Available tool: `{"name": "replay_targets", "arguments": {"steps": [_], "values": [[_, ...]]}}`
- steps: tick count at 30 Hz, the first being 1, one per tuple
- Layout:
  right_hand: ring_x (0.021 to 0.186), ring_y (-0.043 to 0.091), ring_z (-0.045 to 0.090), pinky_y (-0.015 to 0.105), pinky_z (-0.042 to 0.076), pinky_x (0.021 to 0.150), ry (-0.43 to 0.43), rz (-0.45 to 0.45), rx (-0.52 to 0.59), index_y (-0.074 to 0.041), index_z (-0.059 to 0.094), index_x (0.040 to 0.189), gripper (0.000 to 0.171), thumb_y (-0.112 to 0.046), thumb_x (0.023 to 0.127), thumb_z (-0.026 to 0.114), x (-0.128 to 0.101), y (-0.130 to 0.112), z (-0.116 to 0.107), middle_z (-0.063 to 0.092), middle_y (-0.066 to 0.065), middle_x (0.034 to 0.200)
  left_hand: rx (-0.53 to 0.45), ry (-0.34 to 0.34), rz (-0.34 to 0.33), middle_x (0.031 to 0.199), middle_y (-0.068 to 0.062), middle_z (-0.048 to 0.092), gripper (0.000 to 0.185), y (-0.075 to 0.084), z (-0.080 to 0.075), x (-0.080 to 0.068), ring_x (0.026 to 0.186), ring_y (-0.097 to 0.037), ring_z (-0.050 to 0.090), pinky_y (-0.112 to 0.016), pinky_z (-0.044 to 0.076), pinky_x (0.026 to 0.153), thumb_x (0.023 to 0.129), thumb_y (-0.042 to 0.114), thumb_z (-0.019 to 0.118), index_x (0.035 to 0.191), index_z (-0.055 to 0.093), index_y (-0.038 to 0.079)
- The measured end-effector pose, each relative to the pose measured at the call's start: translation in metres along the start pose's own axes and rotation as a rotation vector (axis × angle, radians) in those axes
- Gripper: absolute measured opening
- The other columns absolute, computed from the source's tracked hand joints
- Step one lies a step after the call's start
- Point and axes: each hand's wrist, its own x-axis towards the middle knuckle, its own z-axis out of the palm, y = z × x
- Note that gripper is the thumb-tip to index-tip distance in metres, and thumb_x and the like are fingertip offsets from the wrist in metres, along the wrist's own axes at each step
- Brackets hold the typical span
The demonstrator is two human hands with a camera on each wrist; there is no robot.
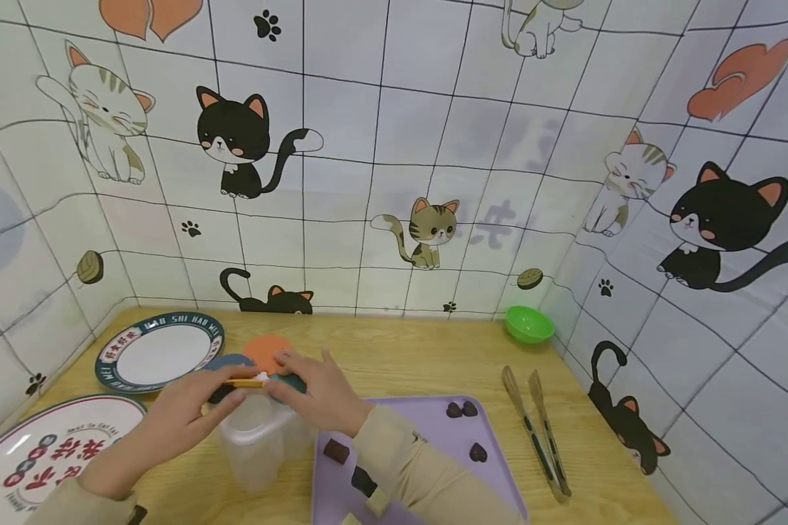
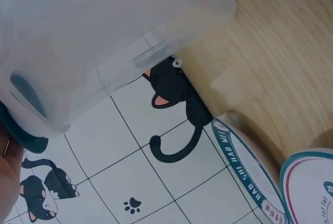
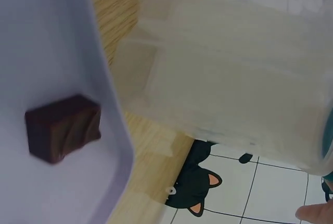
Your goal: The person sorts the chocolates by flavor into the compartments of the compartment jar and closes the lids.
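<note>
A clear plastic container [image 1: 263, 445] stands on the wooden table, topped by a teal lid [image 1: 236, 362] whose round orange flap [image 1: 265, 350] is up. My left hand [image 1: 226, 394] grips the lid's left edge between thumb and fingers. From the other side my right hand [image 1: 289, 379] holds the lid, fingers laid over its top. The left wrist view shows the container wall [image 2: 104, 31] and the teal lid rim [image 2: 21, 130] close up. The right wrist view shows the container [image 3: 234, 78] beside the purple tray [image 3: 52, 52].
The purple tray [image 1: 433, 430] to the right holds several chocolates [image 1: 461, 410], one seen close [image 3: 62, 127]. Wooden tongs [image 1: 538, 430] lie right of it, a green bowl [image 1: 529, 324] at the back right. Two plates [image 1: 160, 351] [image 1: 46, 452] sit at the left.
</note>
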Motion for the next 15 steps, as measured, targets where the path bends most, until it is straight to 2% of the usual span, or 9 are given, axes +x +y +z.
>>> {"name": "replay_targets", "arguments": {"steps": [2, 4, 6, 7, 9, 11, 13, 14, 15], "values": [[0.127, 0.004, 0.041, 0.053, 0.015, 0.109, 0.056, 0.008, 0.044, -0.015, 0.046, 0.132, 0.055, -0.05, 0.095, 0.025, 0.002, -0.001, 0.001, 0.055, -0.005, 0.128, -0.009, -0.028, -0.063, 0.118, -0.007, 0.061, 0.06, 0.0, -0.002, 0.003, 0.083, -0.013, 0.062, -0.034, 0.047, 0.069, 0.082, 0.025, 0.063, 0.137, 0.038, 0.02], [0.124, 0.005, 0.045, 0.052, 0.018, 0.109, 0.102, 0.0, 0.048, -0.014, 0.05, 0.128, 0.052, -0.046, 0.097, 0.023, 0.003, -0.001, 0.002, 0.054, -0.003, 0.129, -0.02, -0.04, -0.077, 0.124, -0.015, 0.056, 0.08, -0.002, -0.002, 0.002, 0.087, -0.018, 0.063, -0.036, 0.047, 0.071, 0.076, 0.031, 0.069, 0.142, 0.026, 0.018], [0.123, 0.006, 0.047, 0.051, 0.02, 0.109, 0.128, -0.006, 0.055, -0.013, 0.053, 0.126, 0.05, -0.043, 0.098, 0.023, 0.003, -0.001, 0.003, 0.054, -0.001, 0.128, -0.039, -0.036, -0.042, 0.132, -0.014, 0.049, 0.095, -0.005, -0.002, -0.001, 0.107, -0.015, 0.057, -0.03, 0.043, 0.089, 0.067, 0.037, 0.076, 0.144, 0.022, 0.019], [0.122, 0.007, 0.047, 0.05, 0.02, 0.109, 0.134, -0.01, 0.052, -0.013, 0.054, 0.125, 0.05, -0.042, 0.098, 0.023, 0.002, 0.0, 0.004, 0.055, 0.0, 0.127, -0.028, -0.032, -0.014, 0.135, -0.011, 0.047, 0.099, -0.007, -0.002, -0.002, 0.118, -0.014, 0.05, -0.029, 0.038, 0.096, 0.063, 0.04, 0.078, 0.143, 0.024, 0.019], [0.121, 0.01, 0.049, 0.048, 0.024, 0.108, 0.151, -0.033, 0.055, -0.013, 0.057, 0.121, 0.048, -0.039, 0.098, 0.025, 0.003, 0.002, 0.004, 0.056, 0.003, 0.126, -0.016, -0.043, 0.024, 0.135, -0.004, 0.047, 0.102, -0.011, -0.003, -0.002, 0.122, -0.008, 0.043, -0.015, 0.029, 0.099, 0.057, 0.047, 0.079, 0.142, 0.028, 0.02], [0.119, 0.014, 0.052, 0.041, 0.032, 0.106, 0.158, -0.046, 0.061, -0.012, 0.058, 0.119, 0.046, -0.037, 0.099, 0.026, 0.003, 0.003, 0.004, 0.056, 0.006, 0.125, -0.014, -0.054, 0.05, 0.134, 0.003, 0.047, 0.101, -0.014, -0.005, -0.001, 0.121, -0.003, 0.04, -0.006, 0.021, 0.097, 0.055, 0.051, 0.078, 0.14, 0.032, 0.022], [0.117, 0.017, 0.053, 0.034, 0.038, 0.101, 0.154, -0.058, 0.066, -0.012, 0.059, 0.118, 0.044, -0.035, 0.099, 0.027, 0.003, 0.004, 0.004, 0.056, 0.008, 0.126, -0.012, -0.068, 0.06, 0.133, 0.004, 0.048, 0.101, -0.015, -0.007, 0.001, 0.118, -0.011, 0.044, -0.019, 0.028, 0.096, 0.055, 0.052, 0.078, 0.14, 0.032, 0.021], [0.112, 0.017, 0.057, 0.03, 0.043, 0.096, 0.138, -0.06, 0.079, -0.012, 0.061, 0.113, 0.044, -0.035, 0.098, 0.027, 0.003, 0.005, 0.003, 0.059, 0.009, 0.123, -0.018, -0.067, 0.071, 0.133, 0.003, 0.048, 0.101, -0.014, -0.008, 0.002, 0.117, -0.015, 0.045, -0.023, 0.029, 0.097, 0.055, 0.051, 0.078, 0.14, 0.032, 0.02], [0.114, 0.017, 0.056, 0.027, 0.044, 0.094, 0.109, -0.045, 0.116, -0.012, 0.06, 0.115, 0.044, -0.037, 0.098, 0.027, 0.002, 0.006, 0.001, 0.057, 0.008, 0.125, -0.016, -0.066, 0.081, 0.132, 0.002, 0.049, 0.101, -0.014, -0.008, 0.003, 0.116, -0.017, 0.045, -0.027, 0.03, 0.096, 0.055, 0.051, 0.078, 0.14, 0.032, 0.02]]}}
